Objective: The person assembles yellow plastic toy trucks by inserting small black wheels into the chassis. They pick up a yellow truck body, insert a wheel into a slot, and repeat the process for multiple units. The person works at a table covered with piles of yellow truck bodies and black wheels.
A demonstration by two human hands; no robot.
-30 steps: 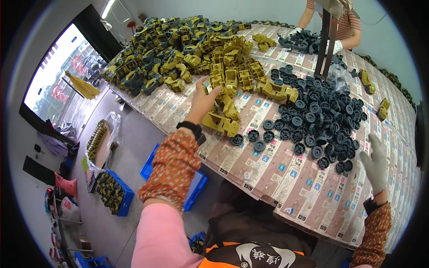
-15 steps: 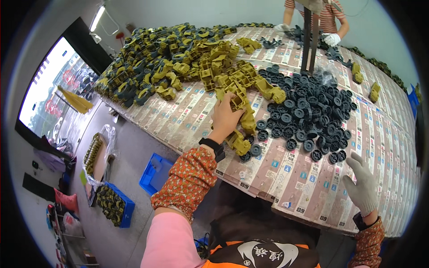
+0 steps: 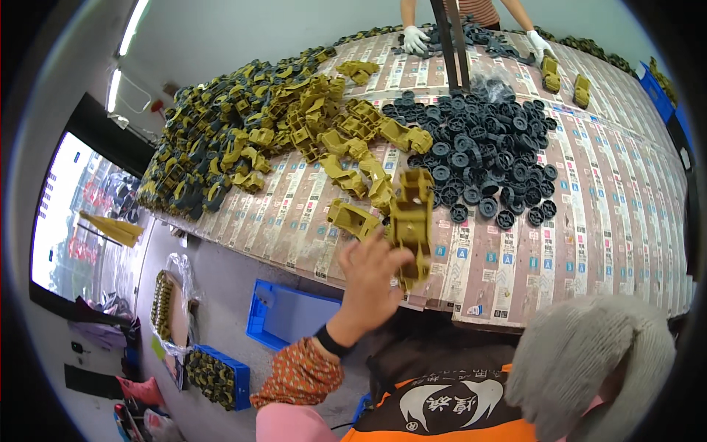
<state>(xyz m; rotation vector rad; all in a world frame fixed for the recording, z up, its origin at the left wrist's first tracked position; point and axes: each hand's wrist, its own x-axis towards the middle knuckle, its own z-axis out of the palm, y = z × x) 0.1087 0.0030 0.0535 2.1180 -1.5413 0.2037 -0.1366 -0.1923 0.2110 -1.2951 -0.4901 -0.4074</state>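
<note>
My bare left hand [image 3: 366,283] grips an olive-yellow plastic toy car body [image 3: 412,221], tilted so its hollow, ribbed inside shows, lifted over the table's near edge. My right hand [image 3: 589,361], in a grey knit glove, is raised close to the camera at the lower right; how its fingers are set is hidden. Beyond the held body lies a heap of dark grey toy wheels [image 3: 486,151]. Several loose olive-yellow car bodies [image 3: 342,175] lie left of the wheels, one near my left hand's fingertips.
A big mound of olive and dark toy car parts [image 3: 213,140] covers the table's far left. A post [image 3: 451,51] rises behind the wheels. Across the table, a co-worker's white-gloved hand [image 3: 416,40] rests among dark parts. A blue crate [image 3: 294,313] is on the floor.
My left hand has picked a car body from the pile and drawn it toward me. My right hand has come up from the table, nearer the camera. The view has shifted.
</note>
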